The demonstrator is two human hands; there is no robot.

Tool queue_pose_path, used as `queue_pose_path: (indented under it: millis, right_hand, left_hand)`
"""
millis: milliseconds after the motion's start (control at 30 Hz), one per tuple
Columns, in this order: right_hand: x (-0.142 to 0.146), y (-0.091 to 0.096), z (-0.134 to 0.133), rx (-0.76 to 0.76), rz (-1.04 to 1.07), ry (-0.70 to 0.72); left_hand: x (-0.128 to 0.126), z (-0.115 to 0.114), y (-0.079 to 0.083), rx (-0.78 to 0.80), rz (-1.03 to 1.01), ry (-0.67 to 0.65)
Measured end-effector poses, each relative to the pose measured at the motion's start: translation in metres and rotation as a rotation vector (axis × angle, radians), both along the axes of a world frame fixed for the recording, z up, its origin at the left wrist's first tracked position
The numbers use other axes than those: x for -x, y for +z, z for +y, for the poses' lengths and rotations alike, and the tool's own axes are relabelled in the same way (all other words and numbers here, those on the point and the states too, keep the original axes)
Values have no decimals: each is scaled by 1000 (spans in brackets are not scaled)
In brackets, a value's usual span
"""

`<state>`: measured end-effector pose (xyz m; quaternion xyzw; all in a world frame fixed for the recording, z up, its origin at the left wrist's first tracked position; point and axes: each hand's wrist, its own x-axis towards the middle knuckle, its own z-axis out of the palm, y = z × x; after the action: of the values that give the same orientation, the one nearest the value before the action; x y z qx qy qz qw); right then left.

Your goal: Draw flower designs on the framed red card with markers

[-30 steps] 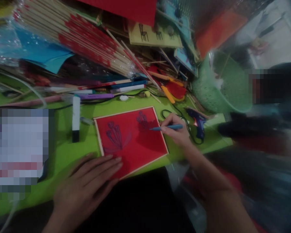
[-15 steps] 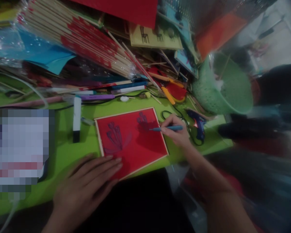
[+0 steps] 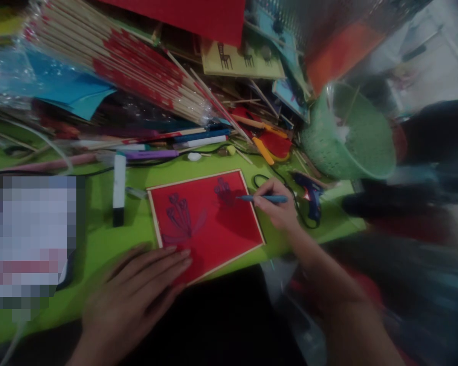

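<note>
A red panel (image 3: 221, 234) edged with thin pale wooden strips lies on the green table (image 3: 95, 203). Dark flower drawings (image 3: 181, 216) show on its left side, with a smaller one at its upper right. My right hand (image 3: 277, 203) pinches a blue pen (image 3: 265, 199), its tip over the panel beside the smaller flower; whether the tip touches cannot be made out. Flat across the panel's lower left corner rests my left hand (image 3: 137, 284), fingers stretched out and holding nothing.
A white marker with a black end (image 3: 118, 190) lies left of the panel. To the right are a blue glue gun (image 3: 310, 198) and a green basket (image 3: 351, 137). Behind are orange-handled scissors (image 3: 263, 150), bundled wooden sticks (image 3: 118, 61) and a yellow chair picture (image 3: 240, 60).
The pen and right hand have shifted very slightly, with the tip a little higher on the panel. The left hand stays in place; the whole view has moved slightly.
</note>
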<state>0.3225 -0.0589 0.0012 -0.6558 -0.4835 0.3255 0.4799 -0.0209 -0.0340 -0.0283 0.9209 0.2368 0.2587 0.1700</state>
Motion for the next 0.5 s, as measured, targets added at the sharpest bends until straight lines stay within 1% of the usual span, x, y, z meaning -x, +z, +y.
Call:
queue_pose_path:
  millis: [167, 367, 500]
  right_hand:
    - [0, 1, 2, 5, -32, -24]
    - [-1, 0, 0, 27, 8, 25]
    - [0, 1, 1, 0, -28, -22]
  left_hand:
    - [0, 0, 0, -3, 2, -15]
    - [-1, 0, 2, -18, 11, -13]
    - [-1, 1, 2, -16, 18, -18]
